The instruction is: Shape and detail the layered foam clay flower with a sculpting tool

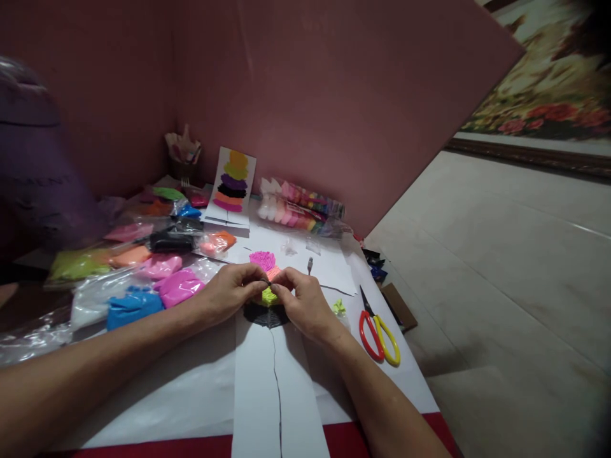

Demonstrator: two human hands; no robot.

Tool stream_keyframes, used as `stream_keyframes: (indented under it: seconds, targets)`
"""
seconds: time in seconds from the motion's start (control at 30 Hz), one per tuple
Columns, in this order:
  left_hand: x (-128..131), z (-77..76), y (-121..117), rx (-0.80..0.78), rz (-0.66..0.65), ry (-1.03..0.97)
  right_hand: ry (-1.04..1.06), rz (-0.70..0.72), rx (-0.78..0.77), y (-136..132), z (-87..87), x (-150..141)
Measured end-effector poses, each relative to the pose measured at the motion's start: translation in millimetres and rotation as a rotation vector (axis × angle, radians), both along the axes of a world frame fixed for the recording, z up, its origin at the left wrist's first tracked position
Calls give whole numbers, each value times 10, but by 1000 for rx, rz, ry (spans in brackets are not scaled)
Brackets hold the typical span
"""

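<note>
My left hand (229,289) and my right hand (308,299) meet over a strip of white paper (258,394). Their thumbs and forefingers are pinched together around a small dark piece of clay (268,284). Beneath the fingers, textured clay patches lie on the paper: magenta (262,259) at the far end, then orange (273,272), yellow (270,296) and black (267,315). A thin dark line (277,381) runs from the black patch towards me. The fingers partly cover the orange and yellow patches.
Scissors (379,337) with red and yellow handles lie at the right. A small fork (310,265) lies beyond my right hand. Bagged coloured clay (181,286) crowds the left. A card with coloured bands (231,184) leans at the back, beside packed clay (300,207).
</note>
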State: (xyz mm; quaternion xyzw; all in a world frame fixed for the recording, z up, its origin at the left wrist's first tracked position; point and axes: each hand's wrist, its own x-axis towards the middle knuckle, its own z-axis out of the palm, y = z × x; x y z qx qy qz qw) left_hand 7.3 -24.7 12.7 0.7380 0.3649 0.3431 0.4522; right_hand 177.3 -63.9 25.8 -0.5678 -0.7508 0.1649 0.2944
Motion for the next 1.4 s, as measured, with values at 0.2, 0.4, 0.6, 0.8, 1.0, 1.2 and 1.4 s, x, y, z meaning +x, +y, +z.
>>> stream_keyframes:
  seconds: [0.2, 0.4, 0.6, 0.8, 1.0, 1.2, 1.4]
  targets:
    - [-9, -25, 20, -1, 4, 7, -8, -55, 34, 17, -13, 8]
    - [-10, -23, 18, 14, 9, 13, 60, -38, 16, 22, -18, 5]
    - [4, -11, 15, 18, 12, 10, 76, -11, 8, 7, 0, -5]
    - [-1, -15, 4, 19, 4, 20, 101, 6, 20, 4, -7, -7]
    - [8, -21, 3, 31, 26, 36, 121, 4, 6, 21, -22, -2]
    - [1, -22, 15, 39, 10, 43, 109, 0, 18, 8, -24, 0]
    - [0, -5, -12, 26, -12, 44, 106, -26, 44, 27, -40, 2]
